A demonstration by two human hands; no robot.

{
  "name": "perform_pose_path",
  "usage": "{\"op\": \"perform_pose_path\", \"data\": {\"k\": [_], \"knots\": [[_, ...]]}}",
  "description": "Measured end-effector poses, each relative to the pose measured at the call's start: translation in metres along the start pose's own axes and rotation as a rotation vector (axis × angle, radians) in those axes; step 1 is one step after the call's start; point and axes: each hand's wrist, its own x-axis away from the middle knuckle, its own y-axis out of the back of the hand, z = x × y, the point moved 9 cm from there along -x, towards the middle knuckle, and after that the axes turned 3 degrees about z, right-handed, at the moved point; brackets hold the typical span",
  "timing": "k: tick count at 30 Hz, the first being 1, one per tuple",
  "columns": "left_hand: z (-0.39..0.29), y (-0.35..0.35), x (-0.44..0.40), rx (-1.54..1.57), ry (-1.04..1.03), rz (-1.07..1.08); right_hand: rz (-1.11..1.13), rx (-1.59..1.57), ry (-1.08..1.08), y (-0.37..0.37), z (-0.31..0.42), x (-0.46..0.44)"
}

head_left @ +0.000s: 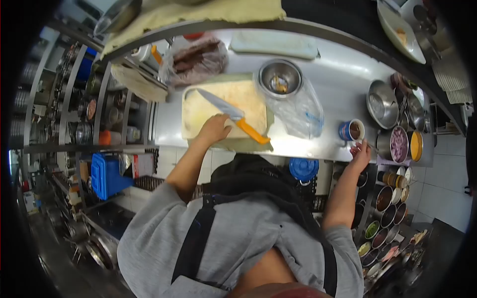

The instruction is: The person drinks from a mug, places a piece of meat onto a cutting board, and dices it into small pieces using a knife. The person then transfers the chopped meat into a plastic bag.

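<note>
On a pale cutting board (198, 107) lies a knife (223, 107) with an orange handle, its blade angled to the upper left. My left hand (216, 129) rests at the board's near edge, fingers apart, the fingertips close beside the knife where blade meets handle; whether they touch it I cannot tell. To the right, my right hand (361, 154) has its fingers curled near a blue-and-white cup (345, 130) with brown contents. A thin handle seems to run from those fingers toward a pot of chopped purple onion (399, 144), but what they hold is unclear.
A metal bowl (268, 67) with yellowish scraps stands beyond the board, beside a clear plastic bag (303, 116). Behind the board is a bag of dark reddish-brown food (194, 59). A larger steel bowl (382, 104) sits at right, and an overhead shelf (208, 24) crosses the counter's back.
</note>
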Motion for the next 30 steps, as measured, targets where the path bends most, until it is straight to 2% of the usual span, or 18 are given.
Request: {"op": "perform_pose_path", "data": {"k": [2,3,6,8,10,13,15,18,21,23,26,28,30], "knots": [[0.059,-0.002,0.004,0.062,0.161,-0.026,-0.08,-0.041,-0.043,-0.005,-0.005,-0.029],[0.068,0.002,0.011,0.064,0.163,-0.04,-0.028,-0.043,-0.013,-0.011,0.0,-0.039],[0.098,-0.026,0.024,-0.178,0.249,0.114,0.034,0.149,0.01,-0.027,0.016,-0.063],[0.103,-0.029,0.036,-0.277,0.359,0.114,0.097,0.324,0.077,-0.04,0.023,-0.079],[0.117,-0.041,0.042,-0.204,0.318,0.046,0.139,0.668,0.182,-0.06,0.046,-0.071],[0.103,-0.039,0.041,-0.187,0.267,0.03,0.172,0.577,0.192,-0.083,0.068,-0.042],[0.103,-0.039,0.044,-0.165,0.36,0.088,0.149,0.719,0.311,-0.088,0.096,-0.016],[0.104,-0.042,0.044,-0.163,0.35,0.12,0.106,0.84,0.36,-0.074,0.094,-0.011],[0.096,-0.04,0.042,-0.197,0.374,0.159,0.018,0.869,0.378,-0.056,0.095,0.0],[0.092,-0.04,0.043,-0.222,0.398,0.179,-0.011,0.779,0.316,-0.045,0.09,0.003],[0.087,-0.039,0.042,-0.248,0.419,0.195,-0.077,0.744,0.371,-0.032,0.084,0.003],[0.087,-0.04,0.041,-0.261,0.431,0.201,-0.133,0.429,0.258,-0.019,0.063,-0.004],[0.091,-0.043,0.041,-0.269,0.432,0.195,-0.104,0.354,0.188,-0.009,0.037,-0.018]]}}
